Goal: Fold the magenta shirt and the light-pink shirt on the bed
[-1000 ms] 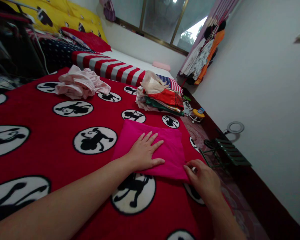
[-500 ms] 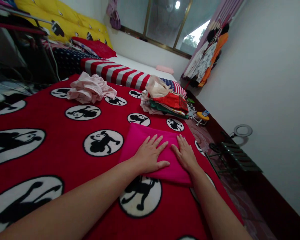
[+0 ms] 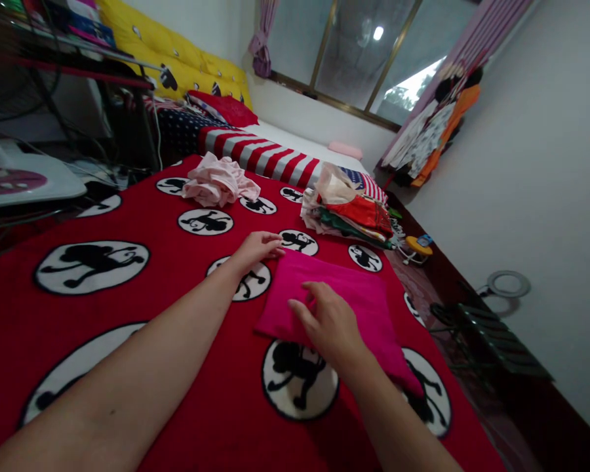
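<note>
Magenta cloth (image 3: 354,295), folded into a soft, flat, thick-looking rectangle with a matte nap, lies on a red fleece blanket (image 3: 142,242) printed with white circles holding black monkey silhouettes. Seen from the head camera, its long axis runs from upper left to lower right, and its nearest corner points toward the blanket's right-hand side, overlapping a monkey circle there. The right hand (image 3: 329,324) lies on the middle of the cloth, fingers lightly curled and fingertips against the fabric; whether they pinch anything cannot be told. The left hand (image 3: 258,248) sits just beyond the cloth's far left corner, flat on the blanket and half open, holding nothing. Farther along the bed, a crumpled pale pink garment (image 3: 219,181) forms a loose heap, well apart from a stack of folded clothes (image 3: 349,213) in red, green and beige. Behind them lies striped red-and-white bedding (image 3: 260,157), then a red pillow (image 3: 223,108) against a tufted yellow quilt (image 3: 177,46). Clothes on hangers (image 3: 430,131) hang at the right beside a gold-framed window (image 3: 358,52). Down on the floor at right stands a green slatted folding stool (image 3: 491,337), below a white ring (image 3: 509,284) near the wall.
</note>
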Demonstrator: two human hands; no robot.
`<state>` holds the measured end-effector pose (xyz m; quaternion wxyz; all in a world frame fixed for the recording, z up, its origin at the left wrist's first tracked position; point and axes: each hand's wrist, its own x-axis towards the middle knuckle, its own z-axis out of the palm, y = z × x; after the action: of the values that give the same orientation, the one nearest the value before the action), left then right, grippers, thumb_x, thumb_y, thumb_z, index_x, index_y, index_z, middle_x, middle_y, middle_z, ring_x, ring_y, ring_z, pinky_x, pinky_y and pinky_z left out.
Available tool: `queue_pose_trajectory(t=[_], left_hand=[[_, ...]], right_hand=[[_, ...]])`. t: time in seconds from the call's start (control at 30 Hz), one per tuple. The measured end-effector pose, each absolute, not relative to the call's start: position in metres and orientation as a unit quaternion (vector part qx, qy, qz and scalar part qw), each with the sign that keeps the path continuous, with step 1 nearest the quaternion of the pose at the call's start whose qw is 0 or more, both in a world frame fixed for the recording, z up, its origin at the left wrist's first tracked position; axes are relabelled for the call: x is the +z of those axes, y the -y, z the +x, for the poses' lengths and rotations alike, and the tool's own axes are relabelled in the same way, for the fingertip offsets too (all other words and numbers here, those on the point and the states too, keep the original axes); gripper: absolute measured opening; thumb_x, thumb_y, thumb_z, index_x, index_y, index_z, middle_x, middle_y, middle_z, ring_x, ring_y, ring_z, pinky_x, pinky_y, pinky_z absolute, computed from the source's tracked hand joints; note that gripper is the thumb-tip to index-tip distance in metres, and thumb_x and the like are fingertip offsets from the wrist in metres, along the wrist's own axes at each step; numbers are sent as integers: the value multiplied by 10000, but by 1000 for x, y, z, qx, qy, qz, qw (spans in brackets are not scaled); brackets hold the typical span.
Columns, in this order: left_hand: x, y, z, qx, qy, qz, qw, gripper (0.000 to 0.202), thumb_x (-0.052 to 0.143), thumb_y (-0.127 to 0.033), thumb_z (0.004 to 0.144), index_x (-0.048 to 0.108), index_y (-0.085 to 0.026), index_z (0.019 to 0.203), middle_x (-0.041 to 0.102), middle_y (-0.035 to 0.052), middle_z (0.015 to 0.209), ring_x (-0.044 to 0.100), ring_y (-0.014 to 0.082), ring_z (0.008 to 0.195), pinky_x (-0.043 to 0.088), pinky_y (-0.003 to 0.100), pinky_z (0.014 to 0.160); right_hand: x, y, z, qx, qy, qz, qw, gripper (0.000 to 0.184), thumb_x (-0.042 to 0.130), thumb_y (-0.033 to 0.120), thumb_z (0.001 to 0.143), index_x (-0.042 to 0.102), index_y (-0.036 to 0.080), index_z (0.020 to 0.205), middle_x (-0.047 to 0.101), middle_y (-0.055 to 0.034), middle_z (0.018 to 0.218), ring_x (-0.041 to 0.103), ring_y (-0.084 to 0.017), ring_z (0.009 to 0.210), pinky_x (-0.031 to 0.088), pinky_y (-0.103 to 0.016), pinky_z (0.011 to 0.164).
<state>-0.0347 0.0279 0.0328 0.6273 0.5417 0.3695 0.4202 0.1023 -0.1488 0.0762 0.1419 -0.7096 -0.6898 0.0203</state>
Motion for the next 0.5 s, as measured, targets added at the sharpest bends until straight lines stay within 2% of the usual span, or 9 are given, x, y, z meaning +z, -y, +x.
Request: queue_pose_trajectory(t=[0.1,0.17,0.2,0.27,0.3,0.37,0.5], left_hand=[[25,-33,-39,451,-343,484,667,169,649,-174,806,623,-96,954,696,64,770,677,119,646,536,237,679],[24,-34,-39,458,-336,470,676,132,623,-139,820,621,-92,943,690,60,752,670,111,623,536,230,661],[24,-34,-39,459,-335,467,678,121,611,-124,826,621,-89,941,689,61,749,669,110,623,536,227,656],[24,-35,-38,459,-333,462,682,110,599,-106,829,620,-90,936,689,62,753,671,109,627,533,221,648],[24,-35,-38,460,-332,459,684,106,599,-103,829,619,-92,933,690,62,755,671,109,627,532,218,643],[24,-35,-37,462,-329,453,688,93,600,-95,829,617,-93,920,688,59,745,669,106,622,528,212,635],[25,-34,-39,469,-321,439,696,75,612,-99,824,615,-92,899,682,65,727,668,112,619,520,209,613]], right_hand=[[74,132,60,23,667,-739,98,645,359,666,883,611,119,1112,664,-165,1009,651,-277,898,473,-358,749],[70,121,45,10,644,-762,69,709,353,690,867,630,70,1071,654,-222,1012,646,-315,917,483,-383,738],[69,117,40,1,642,-764,57,655,398,638,880,635,56,1062,650,-239,1019,638,-322,943,486,-381,739],[66,111,39,-6,652,-757,43,409,511,408,888,648,55,1042,650,-241,1031,624,-308,984,482,-354,747],[65,109,41,8,654,-754,53,287,536,273,859,658,64,1014,657,-227,1020,623,-291,978,475,-335,746],[64,106,52,65,645,-754,109,207,528,102,768,675,91,912,679,-176,940,631,-252,910,459,-299,723],[79,99,87,155,620,-739,213,176,462,83,682,631,132,673,610,-38,625,590,-170,639,415,-245,570]])
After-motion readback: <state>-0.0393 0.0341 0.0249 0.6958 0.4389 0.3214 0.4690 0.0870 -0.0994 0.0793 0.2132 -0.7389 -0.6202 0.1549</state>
